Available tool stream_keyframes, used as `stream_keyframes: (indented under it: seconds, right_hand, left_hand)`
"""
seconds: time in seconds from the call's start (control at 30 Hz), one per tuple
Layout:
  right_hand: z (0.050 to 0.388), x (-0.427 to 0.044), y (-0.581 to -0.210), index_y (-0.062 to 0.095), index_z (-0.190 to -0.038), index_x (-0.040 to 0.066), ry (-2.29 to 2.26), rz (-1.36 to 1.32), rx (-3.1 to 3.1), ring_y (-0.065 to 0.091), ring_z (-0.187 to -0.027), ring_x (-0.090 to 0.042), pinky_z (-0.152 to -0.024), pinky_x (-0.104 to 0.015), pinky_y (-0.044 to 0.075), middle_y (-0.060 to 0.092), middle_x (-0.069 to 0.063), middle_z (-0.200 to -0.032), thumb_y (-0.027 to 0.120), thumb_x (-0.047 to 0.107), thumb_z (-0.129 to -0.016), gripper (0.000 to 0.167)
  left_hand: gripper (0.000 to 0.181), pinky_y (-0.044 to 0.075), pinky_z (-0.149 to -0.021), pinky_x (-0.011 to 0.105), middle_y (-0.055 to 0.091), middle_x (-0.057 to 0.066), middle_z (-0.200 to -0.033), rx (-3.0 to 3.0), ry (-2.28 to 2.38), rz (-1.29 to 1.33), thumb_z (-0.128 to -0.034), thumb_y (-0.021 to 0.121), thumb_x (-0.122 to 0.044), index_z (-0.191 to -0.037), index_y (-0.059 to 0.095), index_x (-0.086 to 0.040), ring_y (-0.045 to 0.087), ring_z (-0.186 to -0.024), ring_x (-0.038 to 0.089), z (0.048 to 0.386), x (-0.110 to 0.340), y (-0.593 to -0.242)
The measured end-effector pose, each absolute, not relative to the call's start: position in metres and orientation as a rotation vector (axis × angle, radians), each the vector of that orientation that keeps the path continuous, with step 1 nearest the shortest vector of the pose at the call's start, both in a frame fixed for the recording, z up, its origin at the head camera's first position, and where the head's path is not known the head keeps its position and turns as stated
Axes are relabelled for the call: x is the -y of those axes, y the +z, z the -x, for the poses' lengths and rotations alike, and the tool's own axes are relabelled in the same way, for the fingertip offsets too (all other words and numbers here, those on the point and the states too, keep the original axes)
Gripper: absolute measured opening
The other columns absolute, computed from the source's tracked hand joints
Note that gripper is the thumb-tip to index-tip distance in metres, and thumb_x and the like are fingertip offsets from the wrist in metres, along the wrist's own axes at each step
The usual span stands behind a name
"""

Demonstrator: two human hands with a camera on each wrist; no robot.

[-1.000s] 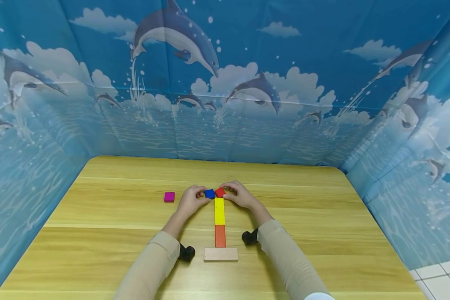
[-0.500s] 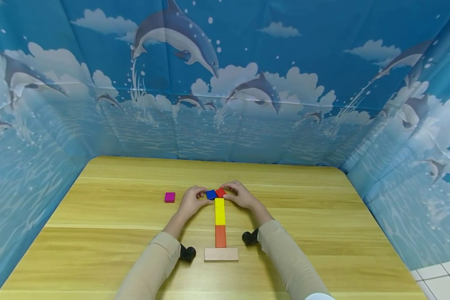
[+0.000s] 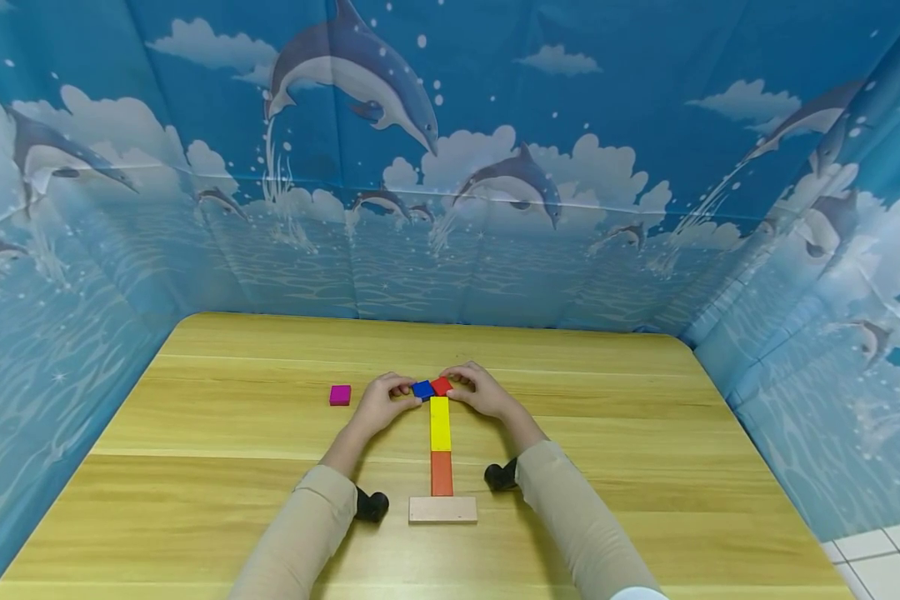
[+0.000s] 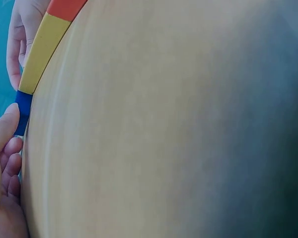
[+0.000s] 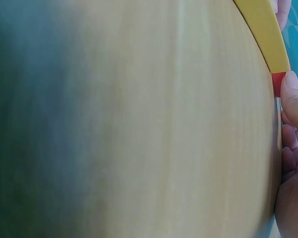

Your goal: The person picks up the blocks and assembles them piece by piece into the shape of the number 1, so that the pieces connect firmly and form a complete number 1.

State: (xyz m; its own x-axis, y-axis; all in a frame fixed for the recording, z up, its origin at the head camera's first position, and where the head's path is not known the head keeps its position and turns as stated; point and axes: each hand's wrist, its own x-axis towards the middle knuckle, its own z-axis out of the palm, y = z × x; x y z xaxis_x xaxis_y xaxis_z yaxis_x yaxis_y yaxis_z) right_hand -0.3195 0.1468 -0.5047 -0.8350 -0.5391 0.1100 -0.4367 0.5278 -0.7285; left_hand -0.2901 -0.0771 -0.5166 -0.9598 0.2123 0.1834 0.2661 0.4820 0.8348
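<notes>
My left hand (image 3: 381, 402) pinches a small blue block (image 3: 423, 390) between thumb and fingers; in the left wrist view its thumb lies on the blue block (image 4: 23, 111). Opposite it, my right hand (image 3: 482, 389) pinches a small red block (image 3: 441, 386), which the right wrist view shows partly behind the thumb. Blue and red meet side by side, both slightly turned, at the far end of a yellow block (image 3: 439, 423). An orange-red block (image 3: 441, 473) follows the yellow one toward me. Crosswise at the near end lies a plain wooden block (image 3: 442, 510).
A magenta block (image 3: 340, 395) lies apart, left of my left hand. Black wrist devices (image 3: 372, 507) stick out by both sleeves. The wooden table (image 3: 607, 400) ends at a blue dolphin-print curtain (image 3: 450, 267) behind and at the sides.
My left hand has nudged the blue block slightly right and turned it against the red one. The right hand and red block have barely moved. The other blocks stay put.
</notes>
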Motion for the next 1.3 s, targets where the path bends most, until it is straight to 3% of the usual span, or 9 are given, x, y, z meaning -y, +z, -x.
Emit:
stream_keyframes:
  seconds: [1.3]
  right_hand:
    - [0.3168, -0.1469, -0.5037, 0.057, -0.119, 0.007, -1.211, 0.870, -2.632, 0.043, -0.090, -0.022, -0.081, -0.035, 0.038, 0.050, -0.010, -0.100, 0.059, 0.013, -0.089, 0.031]
  left_hand:
    - [0.023, 0.045, -0.070, 0.029, 0.059, 0.002, -0.080, 2.614, -1.517, 0.412, -0.0780, 0.071, -0.015, -0.098, 0.069, -0.003, 0.051, -0.075, 0.015, 0.2880, 0.0750, -0.5184]
